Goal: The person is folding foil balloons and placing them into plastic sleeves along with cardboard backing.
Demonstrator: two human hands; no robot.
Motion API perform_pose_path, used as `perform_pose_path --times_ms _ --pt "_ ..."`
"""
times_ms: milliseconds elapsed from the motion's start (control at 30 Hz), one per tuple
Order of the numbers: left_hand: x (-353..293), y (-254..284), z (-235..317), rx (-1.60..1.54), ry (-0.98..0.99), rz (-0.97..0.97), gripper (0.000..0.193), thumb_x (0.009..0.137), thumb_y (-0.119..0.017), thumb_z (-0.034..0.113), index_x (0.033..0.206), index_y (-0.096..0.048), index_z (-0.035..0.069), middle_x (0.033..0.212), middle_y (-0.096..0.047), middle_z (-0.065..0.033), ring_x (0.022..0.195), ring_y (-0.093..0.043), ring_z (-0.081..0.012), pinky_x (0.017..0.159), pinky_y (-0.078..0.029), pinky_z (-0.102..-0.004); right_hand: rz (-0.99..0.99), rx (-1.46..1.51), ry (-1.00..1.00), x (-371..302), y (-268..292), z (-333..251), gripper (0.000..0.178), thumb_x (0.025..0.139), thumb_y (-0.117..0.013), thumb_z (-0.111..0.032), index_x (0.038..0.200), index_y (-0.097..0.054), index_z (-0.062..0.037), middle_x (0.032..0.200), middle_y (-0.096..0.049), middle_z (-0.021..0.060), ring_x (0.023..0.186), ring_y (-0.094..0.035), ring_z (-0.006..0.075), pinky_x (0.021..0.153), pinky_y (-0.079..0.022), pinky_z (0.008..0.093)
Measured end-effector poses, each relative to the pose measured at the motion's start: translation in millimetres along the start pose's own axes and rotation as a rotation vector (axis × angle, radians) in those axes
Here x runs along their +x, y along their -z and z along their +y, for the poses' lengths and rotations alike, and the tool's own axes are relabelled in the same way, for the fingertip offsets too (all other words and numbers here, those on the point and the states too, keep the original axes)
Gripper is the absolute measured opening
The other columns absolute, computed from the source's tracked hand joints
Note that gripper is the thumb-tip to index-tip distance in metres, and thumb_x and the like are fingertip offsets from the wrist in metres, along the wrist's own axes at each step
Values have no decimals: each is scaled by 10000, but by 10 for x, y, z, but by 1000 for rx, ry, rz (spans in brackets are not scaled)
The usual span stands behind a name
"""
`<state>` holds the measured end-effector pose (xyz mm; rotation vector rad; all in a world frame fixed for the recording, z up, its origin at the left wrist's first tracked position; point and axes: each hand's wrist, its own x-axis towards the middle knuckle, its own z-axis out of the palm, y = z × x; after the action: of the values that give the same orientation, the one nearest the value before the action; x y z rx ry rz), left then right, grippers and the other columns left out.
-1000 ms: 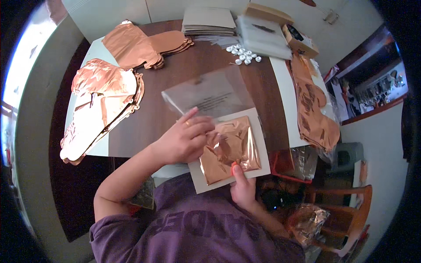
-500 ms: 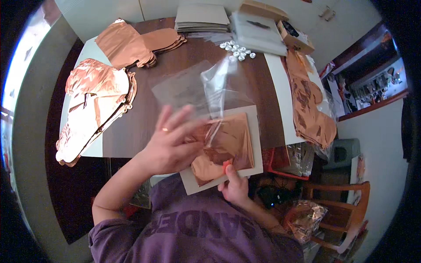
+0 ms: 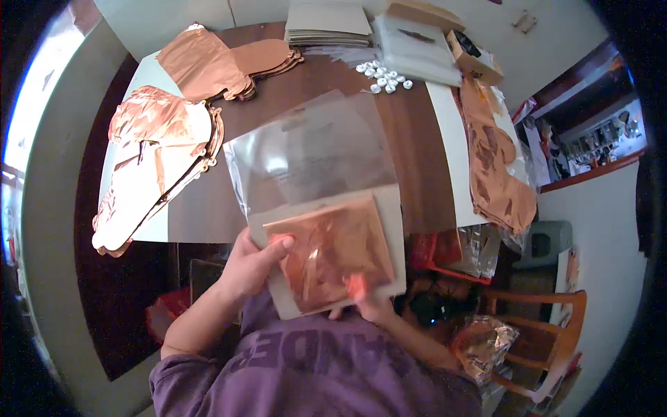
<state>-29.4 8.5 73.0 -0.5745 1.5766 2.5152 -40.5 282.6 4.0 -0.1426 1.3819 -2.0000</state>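
Note:
A folded copper-coloured foil balloon lies on a pale grey card in front of my body. My left hand grips the card's left side, its thumb resting on the foil. At the lower right edge my right hand pinches the card and foil; its thumb wears an orange-red cover and is a little blurred. A clear plastic bag extends from the card's far end over the brown table. I cannot tell how much of the card is inside the bag.
Stacks of flat foil balloons lie on the table's left, with others on the right. At the back are grey cards, small white rolls, a pile of clear bags and an open box. A wooden chair stands right.
My left hand has come down from above the foil to grip the card's left side. The clear bag, raised and crumpled before, now lies flatter. Card and foil have shifted slightly left and nearer.

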Motion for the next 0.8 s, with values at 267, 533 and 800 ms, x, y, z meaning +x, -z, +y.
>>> perform_pose_path --times_ms 267,533,800 --pt "-48 -1 169 124 224 -130 438 904 -695 248 1240 -577 -8 1152 -654 -53 1064 -585 -145 939 -456 -308 -12 -37 51 229 324 -1005 844 921 -551 -559 1499 -264 -16 1371 -521 163 1220 -539 267 1041 -420 419" --pt "-322 77 -119 -48 155 -259 445 1035 -457 346 1269 -567 -16 1229 -627 -95 1143 -566 -174 997 -434 -328 297 -156 61 412 -67 -745 385 1046 -417 -267 1217 -603 23 1257 -613 104 1227 -490 164 1080 -319 305" --pt "-160 87 -315 90 255 141 334 1033 -477 315 1181 -571 32 1078 -646 -17 926 -596 -82 801 -495 -262 283 -250 49 680 35 -717 388 1046 -444 -318 1168 -632 -1 1147 -653 74 1083 -553 138 995 -400 292"
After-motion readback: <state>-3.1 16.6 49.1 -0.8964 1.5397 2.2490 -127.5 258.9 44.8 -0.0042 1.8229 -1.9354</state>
